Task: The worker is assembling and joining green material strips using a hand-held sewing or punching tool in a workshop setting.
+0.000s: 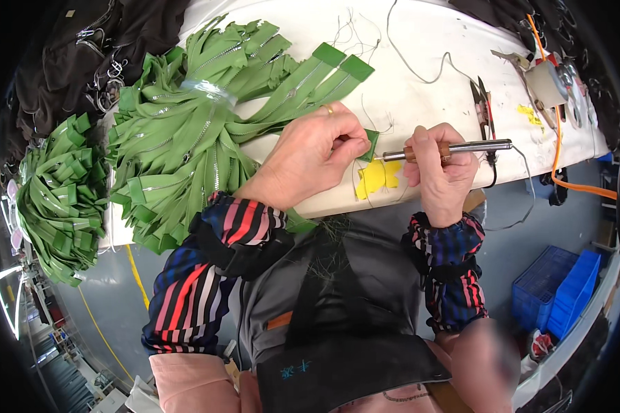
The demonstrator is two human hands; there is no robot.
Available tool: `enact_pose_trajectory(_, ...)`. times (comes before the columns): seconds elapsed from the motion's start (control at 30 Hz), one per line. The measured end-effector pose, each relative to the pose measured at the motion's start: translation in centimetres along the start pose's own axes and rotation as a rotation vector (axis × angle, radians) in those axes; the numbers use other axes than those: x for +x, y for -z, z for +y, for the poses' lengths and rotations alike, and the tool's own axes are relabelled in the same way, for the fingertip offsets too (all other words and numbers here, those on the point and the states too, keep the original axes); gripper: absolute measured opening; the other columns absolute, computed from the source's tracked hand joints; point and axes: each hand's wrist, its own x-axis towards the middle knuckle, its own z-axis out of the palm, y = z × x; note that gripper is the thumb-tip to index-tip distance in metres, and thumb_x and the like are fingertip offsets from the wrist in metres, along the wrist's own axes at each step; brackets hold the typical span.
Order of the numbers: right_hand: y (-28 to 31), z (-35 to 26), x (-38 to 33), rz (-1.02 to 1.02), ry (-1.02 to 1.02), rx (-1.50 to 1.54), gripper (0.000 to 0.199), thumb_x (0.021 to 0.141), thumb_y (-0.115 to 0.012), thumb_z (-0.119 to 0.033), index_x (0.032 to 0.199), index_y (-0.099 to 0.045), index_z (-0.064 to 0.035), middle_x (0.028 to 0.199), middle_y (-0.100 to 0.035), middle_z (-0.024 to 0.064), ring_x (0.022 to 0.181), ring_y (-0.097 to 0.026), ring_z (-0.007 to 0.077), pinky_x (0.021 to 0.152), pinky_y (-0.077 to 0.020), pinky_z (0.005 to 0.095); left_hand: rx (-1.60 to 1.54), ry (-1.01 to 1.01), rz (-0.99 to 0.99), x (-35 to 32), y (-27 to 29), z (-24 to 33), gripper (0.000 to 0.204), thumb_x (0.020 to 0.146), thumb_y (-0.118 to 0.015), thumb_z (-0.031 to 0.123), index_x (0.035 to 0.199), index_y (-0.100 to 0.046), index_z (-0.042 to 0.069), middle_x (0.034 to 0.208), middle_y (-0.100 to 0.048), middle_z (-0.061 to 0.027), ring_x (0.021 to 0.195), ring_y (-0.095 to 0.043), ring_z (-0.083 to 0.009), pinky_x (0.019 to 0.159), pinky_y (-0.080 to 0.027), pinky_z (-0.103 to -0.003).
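My left hand (313, 155) is closed in a pinch on a green zipper (368, 146), whose end shows just past the fingertips. More of its length is hidden under the hand. My right hand (444, 168) grips a slim metal pen-shaped tool (486, 145) like a soldering iron, with a brown grip and a cord at its back end. The tool's thin tip points left, close to the zipper end; whether they touch I cannot tell. Below the tip lies a crumpled yellow scrap (377, 180). Left of my left hand spreads a big bundle of green zippers (179, 131), bound with clear tape.
Another green zipper bundle (62, 199) hangs at the table's left edge. Dark garments (55, 62) are piled at the far left. Black-handled snips (483, 110), a tape roll (545, 84) and an orange hose (556, 148) are at right. Blue crates (544, 289) stand on the floor.
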Motion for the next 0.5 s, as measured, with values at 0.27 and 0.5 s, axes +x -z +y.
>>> enact_pose_trajectory(0.27,-0.12,0.16,0.0,0.003,-0.002,-0.045,0.02,0.083,-0.062,-0.013,0.069,-0.054,-0.0015,0.055,-0.054,-0.0003,0.045,-0.046,0.0019,0.04,-0.0348,0.0164,0.024,-0.07,0.031,0.3,-0.32,-0.3,0.005,0.081,-0.056,0.001,0.078,-0.055,-0.003,0.072,-0.052,-0.0062,0.068,-0.048,-0.0121,0.059,-0.04,-0.024)
enact_pose_trajectory(0.5,0.03,0.24,0.07,-0.012,0.007,-0.06,0.02,0.083,-0.062,-0.013,0.069,-0.054,-0.001,0.055,-0.054,0.0,0.044,-0.046,0.0021,0.039,-0.0346,0.0166,0.046,-0.127,0.073,0.41,-0.48,-0.41,0.005,0.079,-0.057,0.002,0.077,-0.056,-0.002,0.072,-0.055,-0.0083,0.066,-0.051,-0.0152,0.059,-0.041,-0.026)
